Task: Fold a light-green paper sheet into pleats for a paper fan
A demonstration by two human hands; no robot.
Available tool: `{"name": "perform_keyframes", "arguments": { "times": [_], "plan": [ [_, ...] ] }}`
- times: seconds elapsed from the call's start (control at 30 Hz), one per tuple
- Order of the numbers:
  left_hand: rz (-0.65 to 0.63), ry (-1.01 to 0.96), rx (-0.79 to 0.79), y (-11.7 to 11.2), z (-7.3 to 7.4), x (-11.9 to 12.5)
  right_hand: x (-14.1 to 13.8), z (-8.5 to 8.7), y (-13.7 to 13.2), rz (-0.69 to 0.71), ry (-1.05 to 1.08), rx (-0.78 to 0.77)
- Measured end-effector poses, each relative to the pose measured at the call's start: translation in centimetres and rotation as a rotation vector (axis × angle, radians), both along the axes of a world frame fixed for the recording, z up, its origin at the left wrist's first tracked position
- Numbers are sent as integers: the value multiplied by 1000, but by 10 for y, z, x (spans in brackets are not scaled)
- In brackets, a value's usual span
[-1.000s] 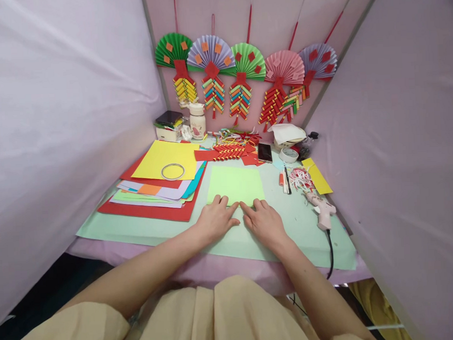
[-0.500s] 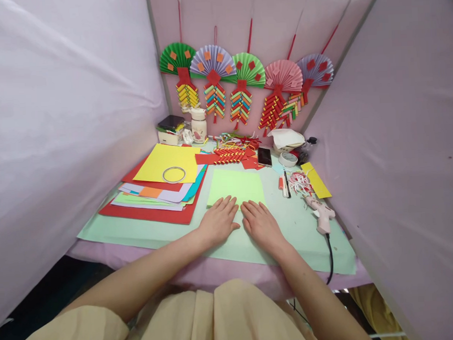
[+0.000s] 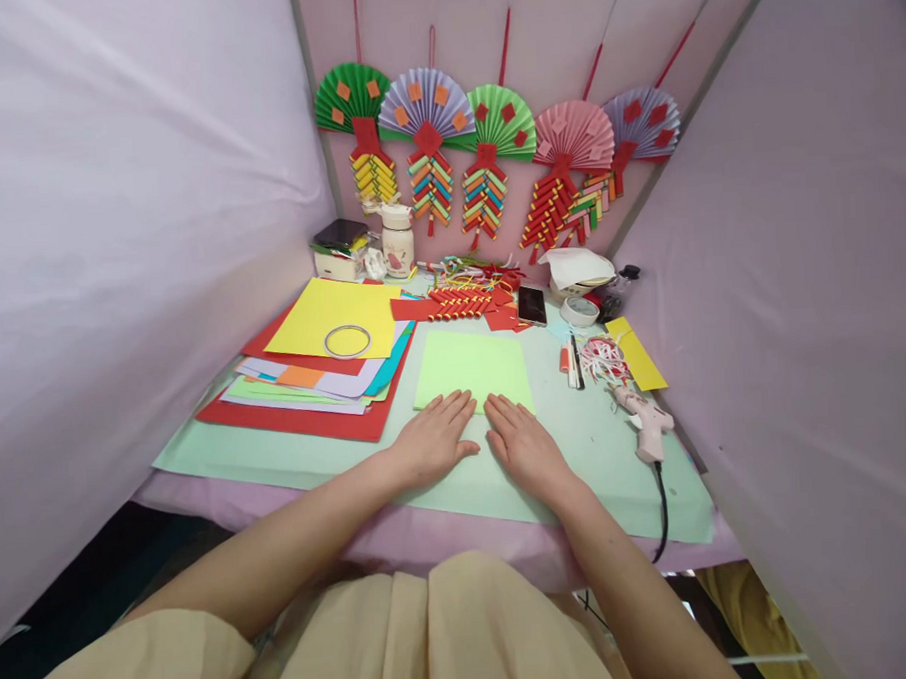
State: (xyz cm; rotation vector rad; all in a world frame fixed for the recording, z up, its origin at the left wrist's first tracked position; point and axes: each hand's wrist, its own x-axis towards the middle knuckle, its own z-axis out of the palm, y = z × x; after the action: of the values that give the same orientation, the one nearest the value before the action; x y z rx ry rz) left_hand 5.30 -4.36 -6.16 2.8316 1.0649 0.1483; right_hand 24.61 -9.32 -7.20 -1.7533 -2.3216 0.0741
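A light green sheet of paper (image 3: 472, 362) lies flat on the pale green table cover (image 3: 309, 469) in front of me. My left hand (image 3: 436, 438) rests palm down, its fingertips over the near left edge of the sheet and its thumb pointing right. Beside it, my right hand (image 3: 527, 444) is also laid flat, with its fingertips on the near right edge. A narrow gap separates the two hands. Both have stretched fingers and grip nothing. Whether one sheet or a thin stack lies there, I cannot tell.
Stacked coloured paper (image 3: 310, 331) with a metal ring (image 3: 347, 342) lies left. A glue gun (image 3: 650, 424), paper strips (image 3: 602, 359), tape roll (image 3: 579, 311) and phone (image 3: 531, 305) are on the right. Behind are red paper firecrackers (image 3: 458, 302) and a bottle (image 3: 398, 244); paper fans (image 3: 426, 105) hang above.
The camera view has tilted slightly, so the hanging fans appear a little higher. Both hands stay nearly in place at the sheet's near edge, the right one a touch farther right in view.
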Motion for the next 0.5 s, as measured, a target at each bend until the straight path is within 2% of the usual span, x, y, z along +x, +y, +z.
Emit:
{"name": "perform_keyframes", "arguments": {
  "times": [0.2, 0.5],
  "plan": [
    [-41, 3, -37, 0, 3, -4, 2, 4, -2, 24, 19, -38],
    [-34, 18, -57, -2, 6, -4, -1, 9, -5, 12, -1, -90]
  ]
}}
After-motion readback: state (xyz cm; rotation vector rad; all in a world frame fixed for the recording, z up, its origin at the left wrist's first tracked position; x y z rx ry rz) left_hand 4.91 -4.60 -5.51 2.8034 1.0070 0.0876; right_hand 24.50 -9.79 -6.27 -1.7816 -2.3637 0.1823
